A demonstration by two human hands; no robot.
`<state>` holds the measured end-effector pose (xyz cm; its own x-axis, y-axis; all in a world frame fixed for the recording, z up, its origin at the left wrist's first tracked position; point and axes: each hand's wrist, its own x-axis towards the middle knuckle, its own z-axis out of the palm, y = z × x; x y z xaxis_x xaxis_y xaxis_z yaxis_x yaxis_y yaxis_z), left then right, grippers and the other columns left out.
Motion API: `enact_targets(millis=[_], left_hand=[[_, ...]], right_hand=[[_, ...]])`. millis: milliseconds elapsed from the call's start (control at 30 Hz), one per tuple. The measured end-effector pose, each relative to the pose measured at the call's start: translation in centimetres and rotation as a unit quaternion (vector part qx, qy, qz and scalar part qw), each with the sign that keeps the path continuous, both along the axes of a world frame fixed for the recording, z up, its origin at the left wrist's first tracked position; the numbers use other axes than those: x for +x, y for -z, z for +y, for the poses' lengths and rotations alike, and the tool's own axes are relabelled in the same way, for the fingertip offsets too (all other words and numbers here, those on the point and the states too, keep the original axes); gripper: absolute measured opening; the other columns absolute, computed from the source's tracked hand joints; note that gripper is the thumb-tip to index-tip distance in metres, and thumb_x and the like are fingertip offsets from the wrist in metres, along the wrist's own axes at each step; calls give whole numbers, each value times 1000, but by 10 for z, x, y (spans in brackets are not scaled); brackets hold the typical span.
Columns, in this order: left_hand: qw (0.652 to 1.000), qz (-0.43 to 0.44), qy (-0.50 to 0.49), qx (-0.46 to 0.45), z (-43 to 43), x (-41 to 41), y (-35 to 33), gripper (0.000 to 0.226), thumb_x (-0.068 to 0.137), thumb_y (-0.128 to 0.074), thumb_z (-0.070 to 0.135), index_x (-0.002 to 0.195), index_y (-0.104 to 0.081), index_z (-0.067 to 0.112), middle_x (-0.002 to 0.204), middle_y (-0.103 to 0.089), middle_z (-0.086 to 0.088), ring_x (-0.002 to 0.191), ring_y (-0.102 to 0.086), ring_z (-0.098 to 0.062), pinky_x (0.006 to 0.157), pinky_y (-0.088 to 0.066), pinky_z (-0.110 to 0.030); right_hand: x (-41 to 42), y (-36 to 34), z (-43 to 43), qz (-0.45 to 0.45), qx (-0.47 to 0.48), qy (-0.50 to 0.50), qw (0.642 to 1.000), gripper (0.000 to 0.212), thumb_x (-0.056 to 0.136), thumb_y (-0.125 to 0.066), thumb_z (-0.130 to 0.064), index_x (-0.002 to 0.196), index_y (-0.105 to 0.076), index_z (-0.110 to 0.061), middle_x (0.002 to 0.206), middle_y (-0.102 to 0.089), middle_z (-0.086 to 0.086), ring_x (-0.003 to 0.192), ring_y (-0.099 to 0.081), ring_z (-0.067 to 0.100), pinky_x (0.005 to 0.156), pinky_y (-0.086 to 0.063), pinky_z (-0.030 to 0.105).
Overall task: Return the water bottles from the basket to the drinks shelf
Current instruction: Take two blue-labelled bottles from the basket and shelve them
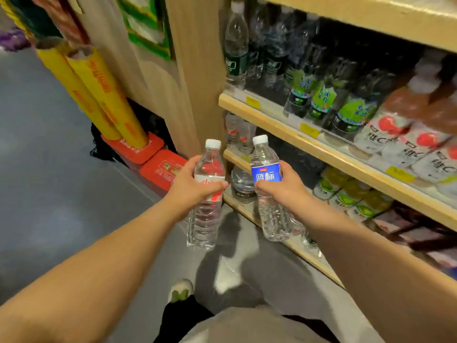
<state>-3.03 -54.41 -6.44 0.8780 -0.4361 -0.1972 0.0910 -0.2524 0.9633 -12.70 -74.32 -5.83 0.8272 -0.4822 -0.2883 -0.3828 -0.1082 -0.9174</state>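
I see left hand (189,184) clenched round red-label bottle (206,194), right hand (284,186) round blue-label bottle (268,186); both upright, off left end of drinks shelf (277,125). Right hand nearer shelf edge; basket not visible.

Wooden shelves (279,120), stocked drink bottles (321,97)

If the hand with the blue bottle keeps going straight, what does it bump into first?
Probably the front edge of the lower shelf, or the red-label bottles standing on it. The right hand and its blue-label bottle point there, though depth is unclear.
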Motion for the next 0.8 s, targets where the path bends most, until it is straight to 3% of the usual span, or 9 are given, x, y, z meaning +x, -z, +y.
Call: enact_targets(millis=[67, 167, 267, 367, 467, 667, 800], left_hand=[[998, 9, 61, 8, -9, 31, 9, 63, 63, -89, 17, 116, -58, 28, 99, -73, 1, 86, -71, -12, 75, -55, -25], [992, -2, 127, 21, -24, 66, 24, 65, 63, -89, 18, 114, -52, 36, 99, -70, 10, 80, -67, 5, 68, -49, -9], [984, 5, 176, 30, -38, 90, 46, 63, 66, -87, 15, 117, -54, 33, 104, -69, 10, 90, -67, -4, 79, -52, -20], [974, 53, 222, 0, -53, 105, 72, 51, 66, -83, 4, 106, -61, 25, 91, -71, 2, 80, -67, -15, 69, -55, -28], [969, 48, 243, -18, -75, 112, 111, 39, 68, -77, -1, 90, -65, 28, 76, -68, 7, 66, -62, -9, 58, -51, -22], [970, 47, 235, -45, -123, 124, 216, 43, 69, -82, 6, 105, -61, 19, 80, -72, 9, 71, -67, -7, 60, -51, -19], [970, 34, 233, -61, -153, 139, 279, 61, 65, -86, 17, 119, -58, 28, 98, -74, 5, 87, -71, -10, 72, -54, -24]], right_hand=[[9, 9, 4, 0, 27, 58, 998, 49, 68, -76, -10, 107, -51, -25, 84, -62, -7, 69, -59, 4, 58, -49, 19], [17, 24, 11, -3, 61, 153, 986, 49, 68, -76, -6, 107, -50, -22, 85, -62, -1, 71, -59, 11, 66, -52, 31], [23, 45, 14, -7, 96, 231, 968, 52, 62, -75, -9, 107, -50, -18, 86, -61, 6, 74, -59, 18, 69, -53, 39], [28, 76, 8, -8, 106, 288, 952, 49, 69, -73, -1, 108, -50, -18, 84, -61, 4, 72, -60, 17, 65, -53, 36], [32, 114, -7, 5, 77, 307, 948, 50, 68, -73, -3, 107, -49, -24, 81, -62, -2, 67, -60, 10, 58, -50, 26], [45, 221, -42, -22, 5, 313, 950, 58, 68, -72, 0, 117, -44, -14, 85, -61, 1, 69, -57, 13, 64, -51, 30], [59, 285, -71, -44, -67, 328, 941, 58, 66, -76, -7, 112, -42, -17, 81, -59, -7, 62, -55, 0, 56, -47, 15]])
